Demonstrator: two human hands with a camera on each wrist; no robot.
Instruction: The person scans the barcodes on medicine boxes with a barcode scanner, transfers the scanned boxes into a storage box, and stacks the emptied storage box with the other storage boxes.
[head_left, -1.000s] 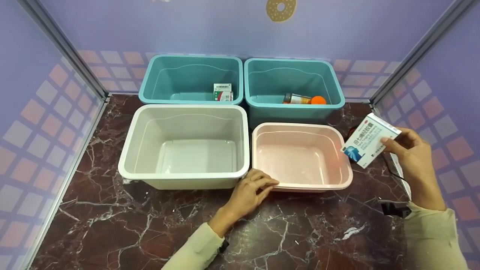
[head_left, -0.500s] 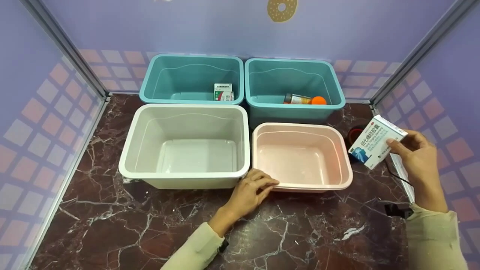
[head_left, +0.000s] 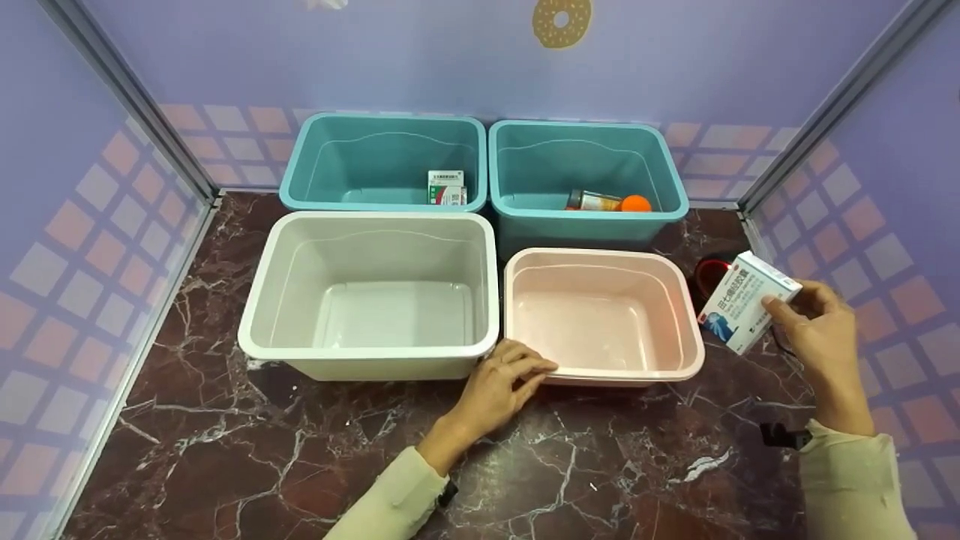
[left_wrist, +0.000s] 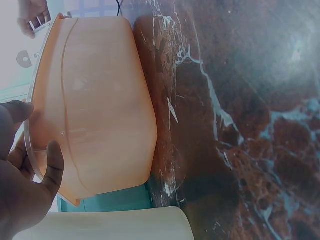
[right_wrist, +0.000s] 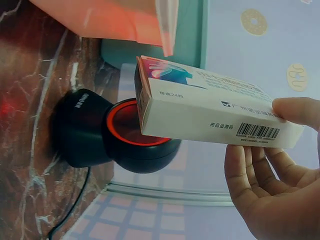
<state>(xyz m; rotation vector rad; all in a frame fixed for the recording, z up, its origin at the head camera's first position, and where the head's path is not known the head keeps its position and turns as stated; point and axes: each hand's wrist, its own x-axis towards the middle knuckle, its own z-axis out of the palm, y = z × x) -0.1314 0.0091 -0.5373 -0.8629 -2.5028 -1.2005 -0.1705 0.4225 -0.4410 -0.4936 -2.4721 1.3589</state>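
My right hand grips a white and pale-blue medicine box by its right end, thumb on the front face. In the right wrist view, the box's barcode side shows, and its far end is in front of a black barcode scanner with a glowing red ring. The box hides part of the scanner in the head view. At the near left corner of the pink plastic basin, my left hand holds the rim, fingers over the edge and thumb against the outer wall.
A white bin stands left of the pink basin. Behind are two teal bins: the left teal bin contains small medicine boxes, the right teal bin an orange-capped bottle and a jar. Walls enclose the marbled table.
My right hand carried the medicine box slightly right, then back left and down nearer the scanner. My left hand has stayed on the pink basin's rim.
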